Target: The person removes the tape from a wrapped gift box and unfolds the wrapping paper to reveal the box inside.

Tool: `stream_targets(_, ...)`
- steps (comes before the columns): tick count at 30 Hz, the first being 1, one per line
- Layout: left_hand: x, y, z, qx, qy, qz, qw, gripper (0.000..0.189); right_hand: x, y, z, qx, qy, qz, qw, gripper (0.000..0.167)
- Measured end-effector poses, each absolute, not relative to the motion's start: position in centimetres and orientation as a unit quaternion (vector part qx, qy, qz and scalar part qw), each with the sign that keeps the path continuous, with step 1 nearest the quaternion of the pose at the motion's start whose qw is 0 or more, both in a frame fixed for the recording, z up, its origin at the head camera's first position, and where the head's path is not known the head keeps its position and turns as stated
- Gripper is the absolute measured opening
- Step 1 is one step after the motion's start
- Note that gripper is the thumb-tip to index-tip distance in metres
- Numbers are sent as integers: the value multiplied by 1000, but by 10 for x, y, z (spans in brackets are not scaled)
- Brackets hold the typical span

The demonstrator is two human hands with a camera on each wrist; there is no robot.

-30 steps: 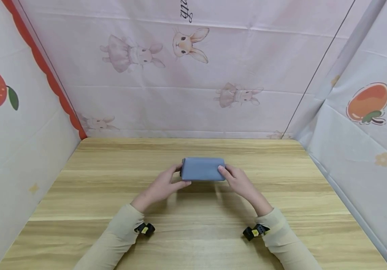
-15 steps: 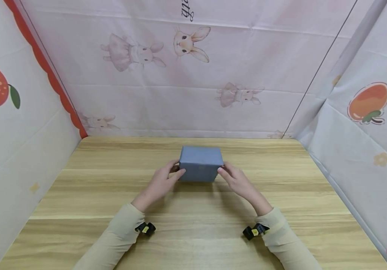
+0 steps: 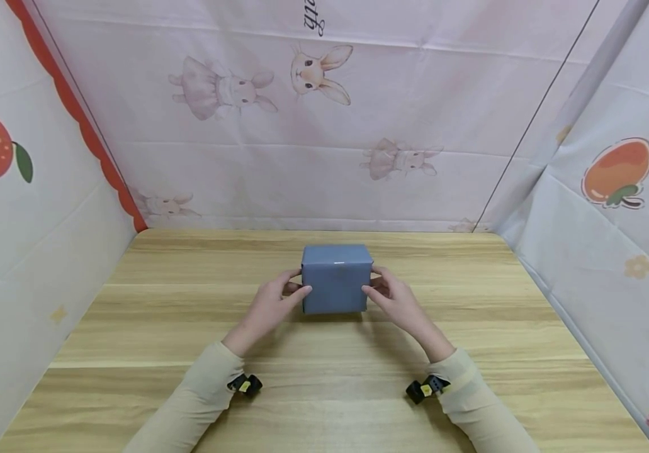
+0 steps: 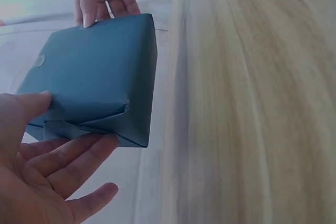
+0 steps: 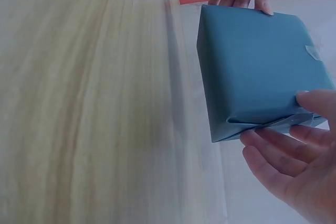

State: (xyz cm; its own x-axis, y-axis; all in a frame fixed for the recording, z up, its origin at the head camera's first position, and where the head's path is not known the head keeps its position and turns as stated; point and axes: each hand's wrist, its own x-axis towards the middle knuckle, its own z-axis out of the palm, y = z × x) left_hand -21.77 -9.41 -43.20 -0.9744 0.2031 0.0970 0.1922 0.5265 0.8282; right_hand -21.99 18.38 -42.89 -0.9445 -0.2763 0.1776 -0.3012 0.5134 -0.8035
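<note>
A box wrapped in blue paper (image 3: 335, 286) is held between both hands over the middle of the table. My left hand (image 3: 272, 306) grips its left end, thumb on the face toward me and fingers on the folded end. On the opposite end my right hand (image 3: 400, 305) holds it the same way. In the left wrist view the blue box (image 4: 97, 72) shows a folded paper flap at the left end and a bit of clear tape on one edge. The right wrist view shows the wrapped box (image 5: 257, 66) with folds at the right end too.
The wood-grain table (image 3: 330, 390) stretches around the hands. A pink cloth with printed rabbits (image 3: 313, 126) hangs behind it, and white fruit-print cloths (image 3: 613, 251) stand at both sides. Small black cameras sit on both wrists.
The box has turned in the hands, so its broad face now points toward me and the top looks narrower. Both thumbs now lie on that face; the arms have barely moved.
</note>
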Motion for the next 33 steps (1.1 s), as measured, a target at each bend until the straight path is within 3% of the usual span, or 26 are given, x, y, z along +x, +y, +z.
stream_targets(14,-221,-95,-435,143,869,475,5,67,-223,183,-430,151,-875,459,31,44)
stream_targets(26,-220,-92,-442,142,887,439,27,64,-225,185,-435,137,-890,435,0,48)
stream_targets(33,-219,-89,-445,139,884,445,37,69,-225,185,-439,154,-901,405,11,56)
